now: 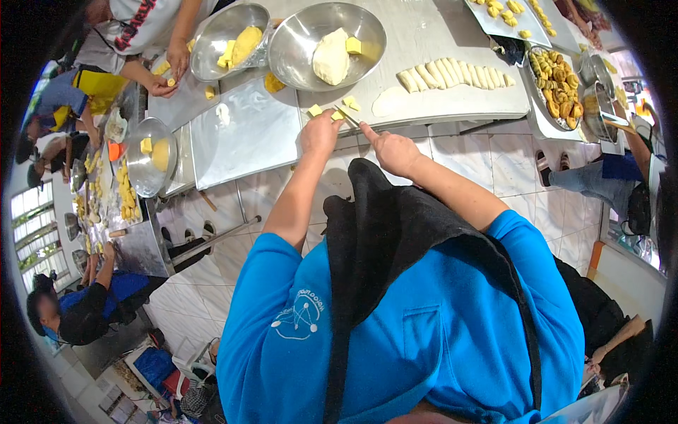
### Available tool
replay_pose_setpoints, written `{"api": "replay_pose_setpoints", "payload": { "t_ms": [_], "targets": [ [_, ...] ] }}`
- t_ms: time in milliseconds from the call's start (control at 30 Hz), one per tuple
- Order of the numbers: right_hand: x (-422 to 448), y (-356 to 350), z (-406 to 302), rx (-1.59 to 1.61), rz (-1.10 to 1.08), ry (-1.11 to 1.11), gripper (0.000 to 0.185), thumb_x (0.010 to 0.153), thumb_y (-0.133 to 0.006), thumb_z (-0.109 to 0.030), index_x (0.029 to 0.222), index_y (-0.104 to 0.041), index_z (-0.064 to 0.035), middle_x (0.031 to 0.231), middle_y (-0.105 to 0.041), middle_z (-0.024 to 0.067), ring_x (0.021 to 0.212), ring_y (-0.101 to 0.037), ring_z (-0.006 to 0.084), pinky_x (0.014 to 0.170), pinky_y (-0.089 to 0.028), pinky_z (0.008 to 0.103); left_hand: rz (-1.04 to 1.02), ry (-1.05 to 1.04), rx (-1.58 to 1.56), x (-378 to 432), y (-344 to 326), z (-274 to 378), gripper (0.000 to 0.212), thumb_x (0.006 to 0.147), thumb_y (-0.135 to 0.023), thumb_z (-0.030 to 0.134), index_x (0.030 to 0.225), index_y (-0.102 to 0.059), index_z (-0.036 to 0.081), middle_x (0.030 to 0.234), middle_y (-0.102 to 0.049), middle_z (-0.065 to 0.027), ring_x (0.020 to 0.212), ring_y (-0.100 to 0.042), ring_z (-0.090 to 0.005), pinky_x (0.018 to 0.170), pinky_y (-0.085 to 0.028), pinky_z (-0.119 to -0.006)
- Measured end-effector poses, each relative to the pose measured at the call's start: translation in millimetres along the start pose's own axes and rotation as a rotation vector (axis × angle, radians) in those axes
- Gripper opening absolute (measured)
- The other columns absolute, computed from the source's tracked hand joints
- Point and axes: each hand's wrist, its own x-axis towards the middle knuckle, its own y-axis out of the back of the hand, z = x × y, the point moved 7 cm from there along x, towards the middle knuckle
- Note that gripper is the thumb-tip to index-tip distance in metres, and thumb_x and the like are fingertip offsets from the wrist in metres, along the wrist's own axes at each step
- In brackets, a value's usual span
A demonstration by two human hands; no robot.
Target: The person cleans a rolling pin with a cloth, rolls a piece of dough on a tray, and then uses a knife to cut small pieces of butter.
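Note:
My right hand (394, 152) grips a knife (348, 116), its index finger stretched along it and the blade pointing up and left. The fingertips of my left hand (319, 133) pinch a small yellow piece (337, 115) against the table edge, just left of the blade. Another yellow cube (314, 110) lies left of it, and several cut yellow pieces (350, 103) lie past the knife. Right of them is a flat patch of pale dough (389, 104). Beyond it, a row of pale dough strips (450, 74) sits side by side on the table (424, 32).
A steel bowl (286, 58) holds pale dough (331, 55) and a yellow block (353, 45). Left of it stands another steel bowl (204, 58). A metal tray (243, 143) lies at left. Baked rolls fill an oval tray (537, 87) at right. Another person's hands (168, 79) work upper left.

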Motion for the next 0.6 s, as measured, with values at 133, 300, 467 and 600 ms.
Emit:
{"api": "replay_pose_setpoints", "payload": {
  "t_ms": [133, 300, 467, 600],
  "targets": [
    [-0.1, 0.8, 0.0, 0.006, -0.024, -0.007, 0.069, 0.079, -0.047, -0.007, 0.142, -0.020, -0.0094, 0.097, -0.060, 0.0229, 0.090, -0.062, 0.0351, 0.077, -0.050, 0.0433, -0.016, -0.048, -0.026, 0.9, -3.5, -0.2, 0.036, 0.081, -0.061, 0.033, 0.111, -0.062, 0.012, 0.096, -0.065, -0.0164, 0.089, -0.061, -0.0352, 0.075, -0.049, -0.044],
    [2.9, 1.4, -0.5, 0.011, -0.042, -0.004, 0.070, 0.078, -0.048, -0.007, 0.142, -0.020, -0.0094, 0.095, -0.061, 0.0231, 0.089, -0.062, 0.0352, 0.076, -0.050, 0.0443, 0.013, -0.074, -0.021, 2.0, -4.5, -2.4, 0.035, 0.082, -0.060, 0.034, 0.109, -0.063, 0.013, 0.095, -0.065, -0.0159, 0.088, -0.061, -0.0347, 0.075, -0.049, -0.043],
    [8.9, -2.4, 13.2, 0.071, -0.062, 0.018, 0.070, 0.077, -0.049, -0.007, 0.142, -0.021, -0.0095, 0.091, -0.062, 0.0255, 0.085, -0.063, 0.0344, 0.073, -0.050, 0.0451, -0.001, -0.048, -0.028, 1.5, -5.0, -1.3, 0.033, 0.083, -0.059, 0.036, 0.108, -0.064, 0.014, 0.094, -0.065, -0.0156, 0.088, -0.061, -0.0342, 0.074, -0.049, -0.044],
    [6.7, 5.4, 24.2, 0.338, -0.130, -0.008, 0.070, 0.077, -0.050, -0.006, 0.141, -0.022, -0.0091, 0.086, -0.061, 0.0269, 0.079, -0.063, 0.0352, 0.070, -0.049, 0.0454, 0.015, -0.047, -0.023, 1.4, -6.3, -4.7, 0.033, 0.083, -0.059, 0.037, 0.107, -0.064, 0.014, 0.094, -0.065, -0.0152, 0.087, -0.062, -0.0341, 0.074, -0.049, -0.044]
  ]
}}
